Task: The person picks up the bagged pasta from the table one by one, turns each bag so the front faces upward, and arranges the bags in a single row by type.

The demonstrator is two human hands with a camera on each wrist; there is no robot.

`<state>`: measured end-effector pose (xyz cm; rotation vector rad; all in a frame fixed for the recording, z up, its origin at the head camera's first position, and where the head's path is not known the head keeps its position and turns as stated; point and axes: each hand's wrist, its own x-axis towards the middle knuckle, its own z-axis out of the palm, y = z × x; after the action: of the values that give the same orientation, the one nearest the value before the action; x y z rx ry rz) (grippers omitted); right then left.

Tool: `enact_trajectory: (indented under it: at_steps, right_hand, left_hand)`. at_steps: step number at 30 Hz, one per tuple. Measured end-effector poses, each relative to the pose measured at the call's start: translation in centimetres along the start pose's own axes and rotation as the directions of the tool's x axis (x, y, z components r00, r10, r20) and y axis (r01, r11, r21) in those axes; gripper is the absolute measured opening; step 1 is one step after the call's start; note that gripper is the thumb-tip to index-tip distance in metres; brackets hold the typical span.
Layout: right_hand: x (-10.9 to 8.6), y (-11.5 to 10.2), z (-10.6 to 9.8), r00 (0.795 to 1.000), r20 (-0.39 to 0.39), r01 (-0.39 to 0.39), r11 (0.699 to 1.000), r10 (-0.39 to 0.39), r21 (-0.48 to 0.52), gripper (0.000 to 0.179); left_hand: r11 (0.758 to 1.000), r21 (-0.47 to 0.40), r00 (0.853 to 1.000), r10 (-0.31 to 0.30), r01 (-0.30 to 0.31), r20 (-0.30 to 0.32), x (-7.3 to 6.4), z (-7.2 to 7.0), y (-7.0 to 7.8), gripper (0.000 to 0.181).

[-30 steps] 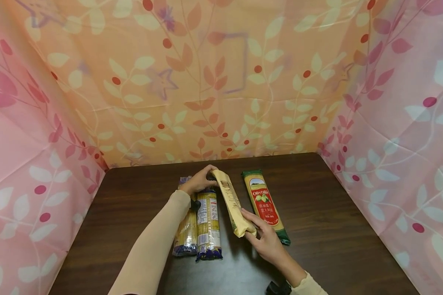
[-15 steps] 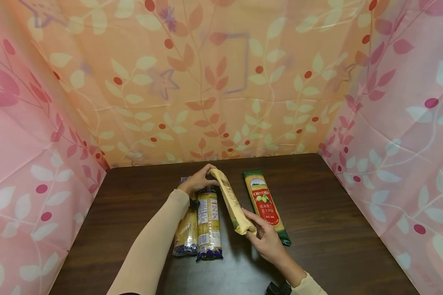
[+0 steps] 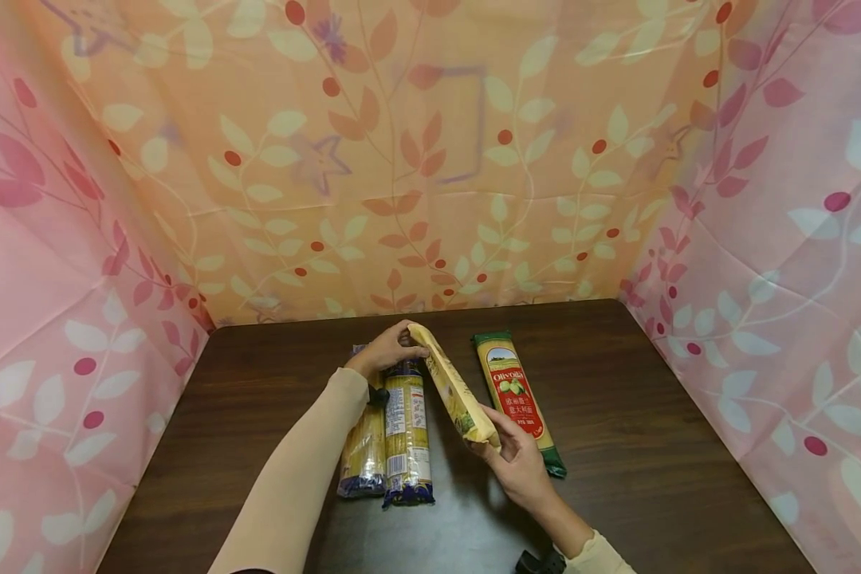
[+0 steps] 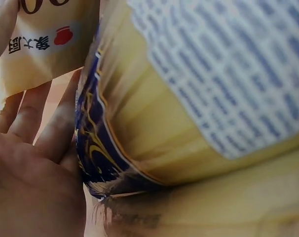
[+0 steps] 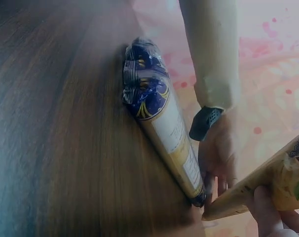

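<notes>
Both hands hold a long cream-yellow noodle packet [image 3: 450, 387] slantwise over the table. My left hand [image 3: 386, 351] pinches its far end, its palm showing in the left wrist view beside a spaghetti pack [image 4: 154, 118]. At the near end, my right hand [image 3: 522, 466] grips the packet with thumb and fingers; in the right wrist view its fingers [image 5: 265, 210] lie against the wrapper. Two clear spaghetti packs with dark blue ends, one [image 3: 406, 434] and another [image 3: 363, 458], lie side by side beneath the left wrist. A green-ended Olivoilà pasta pack [image 3: 518, 395] with a red label lies right of the held packet.
The dark wooden table [image 3: 638, 446] reaches back to an orange floral curtain [image 3: 402, 199]. Pink floral curtains hang at its left [image 3: 57, 319] and right [image 3: 782, 279] sides. A black strap device [image 3: 538, 562] is on the right wrist.
The held packet's near end has risen slightly and the packet has rolled, so a printed face with a green patch now shows. The packs on the table stay where they were.
</notes>
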<state>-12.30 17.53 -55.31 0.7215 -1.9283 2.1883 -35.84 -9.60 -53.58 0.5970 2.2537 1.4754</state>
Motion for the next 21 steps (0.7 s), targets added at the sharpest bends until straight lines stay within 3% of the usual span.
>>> enact_trajectory:
  at_steps: [5, 12, 21]
  right_hand:
    - [0.05, -0.06, 0.16, 1.0, -0.008, 0.02, 0.999, -0.02, 0.03, 0.054]
    - [0.04, -0.08, 0.23, 1.0, -0.021, 0.022, 0.999, -0.021, 0.046, 0.055]
    - [0.32, -0.14, 0.12, 1.0, -0.01, 0.016, 1.0, -0.016, 0.019, 0.053]
  left_hand:
    - [0.998, -0.049, 0.999, 0.031, -0.031, 0.008, 0.13, 0.02, 0.03, 0.062]
    - [0.991, -0.101, 0.996, 0.087, -0.084, 0.024, 0.12, 0.18, 0.05, 0.049]
    - [0.987, -0.118, 0.994, 0.11, -0.107, 0.023, 0.31, -0.03, -0.13, 0.059]
